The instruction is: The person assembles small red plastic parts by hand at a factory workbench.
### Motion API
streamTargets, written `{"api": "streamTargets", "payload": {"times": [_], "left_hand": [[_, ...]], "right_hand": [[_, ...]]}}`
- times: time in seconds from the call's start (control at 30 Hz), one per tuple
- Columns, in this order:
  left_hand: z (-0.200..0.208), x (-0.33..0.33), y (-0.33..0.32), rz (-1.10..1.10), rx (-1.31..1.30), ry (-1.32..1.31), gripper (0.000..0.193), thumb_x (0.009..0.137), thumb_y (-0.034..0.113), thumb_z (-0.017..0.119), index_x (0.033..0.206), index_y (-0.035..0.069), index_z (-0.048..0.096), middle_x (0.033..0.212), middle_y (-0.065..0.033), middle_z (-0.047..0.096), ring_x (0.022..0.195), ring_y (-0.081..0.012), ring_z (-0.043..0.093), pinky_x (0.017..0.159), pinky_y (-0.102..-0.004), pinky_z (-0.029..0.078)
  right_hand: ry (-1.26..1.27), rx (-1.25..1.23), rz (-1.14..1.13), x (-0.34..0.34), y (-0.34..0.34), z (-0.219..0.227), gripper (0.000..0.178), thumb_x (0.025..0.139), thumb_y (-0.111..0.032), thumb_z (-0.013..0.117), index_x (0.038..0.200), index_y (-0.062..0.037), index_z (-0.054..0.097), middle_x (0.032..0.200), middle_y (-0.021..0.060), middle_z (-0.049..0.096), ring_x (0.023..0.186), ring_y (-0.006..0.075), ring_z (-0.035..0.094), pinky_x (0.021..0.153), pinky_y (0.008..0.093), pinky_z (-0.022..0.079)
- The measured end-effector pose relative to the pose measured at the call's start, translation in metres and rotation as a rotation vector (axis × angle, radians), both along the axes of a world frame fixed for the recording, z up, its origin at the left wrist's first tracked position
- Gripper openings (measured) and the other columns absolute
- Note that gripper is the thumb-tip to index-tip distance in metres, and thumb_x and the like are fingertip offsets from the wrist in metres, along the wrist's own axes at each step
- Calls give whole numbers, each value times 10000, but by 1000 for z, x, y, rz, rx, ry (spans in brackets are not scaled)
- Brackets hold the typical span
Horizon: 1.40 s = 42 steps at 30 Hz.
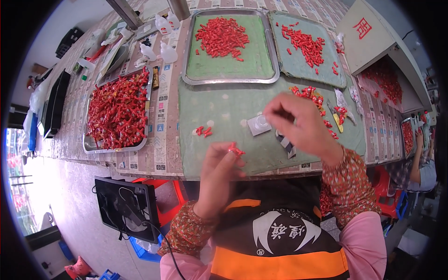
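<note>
My left hand (215,169) pinches a small red plastic figure piece (236,150) between thumb and fingers, just above the front of the green cloth (210,161). Ahead and to the right, my right hand (301,122) is curled with thumb and fingertips close together; whatever lies between them is too small to make out. Beside those fingertips a small round clear dish (260,122) rests on a pale square block (256,130). Under the right hand shows part of a dark and grey object (287,145). A few red pieces (204,131) lie on the cloth ahead of my left hand.
Two trays with red pieces stand at the back, one metal-rimmed (231,80), one cloth-lined (298,56). A full tray (117,148) is at left, near white bottles (168,52). Red-and-yellow pieces (310,94) and a yellow-handled tool (337,119) lie right. Another person's arm (416,151) shows far right.
</note>
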<state>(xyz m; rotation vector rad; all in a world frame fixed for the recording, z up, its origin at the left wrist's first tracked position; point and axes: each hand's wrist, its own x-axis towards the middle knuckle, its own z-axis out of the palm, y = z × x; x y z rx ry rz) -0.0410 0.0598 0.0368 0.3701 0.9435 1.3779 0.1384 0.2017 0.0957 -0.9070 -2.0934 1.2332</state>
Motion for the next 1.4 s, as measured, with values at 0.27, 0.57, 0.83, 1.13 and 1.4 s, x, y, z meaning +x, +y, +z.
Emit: {"api": "streamTargets", "payload": {"times": [0.27, 0.57, 0.83, 1.13, 1.4], "left_hand": [[-10, -7, 3, 77, 76, 3, 232, 1003, 157, 510, 1215, 64, 500, 988, -27, 582, 865, -96, 600, 716, -266, 555], [-21, -10, -4, 63, 183, 7, 229, 992, 125, 532, 1201, 34, 503, 990, -40, 583, 871, -111, 594, 799, -280, 515], [-26, -13, -27, -2, 175, 78, 242, 976, 125, 565, 1186, 20, 509, 1015, -47, 565, 851, -97, 569, 774, -261, 502], [-24, -13, -39, 26, 161, 86, 239, 974, 91, 556, 1199, 24, 513, 987, -37, 558, 839, -90, 560, 777, -243, 491], [-25, -16, -49, 55, 108, 86, 266, 972, 83, 553, 1229, 28, 509, 965, -28, 562, 833, -79, 555, 764, -245, 492]], "right_hand": [[-316, 439, -226, -42, 133, -51, 81, 833, -74, 627, 882, -10, 626, 791, 112, 641, 706, 201, 616, 655, 332, 473], [-218, 383, -55, -84, 140, -49, 106, 807, -81, 645, 866, 2, 617, 800, 121, 625, 728, 254, 620, 674, 367, 484], [-287, 512, 509, -102, 52, -10, 88, 798, -84, 647, 858, -34, 608, 819, 95, 590, 803, 282, 588, 689, 380, 478], [-506, 689, 569, -117, 10, -37, 92, 824, -122, 626, 869, -41, 628, 854, 96, 582, 854, 286, 588, 695, 397, 512], [-521, 700, 491, -127, -7, -48, 108, 781, -74, 594, 853, 6, 583, 849, 141, 583, 861, 313, 593, 686, 405, 517]]}}
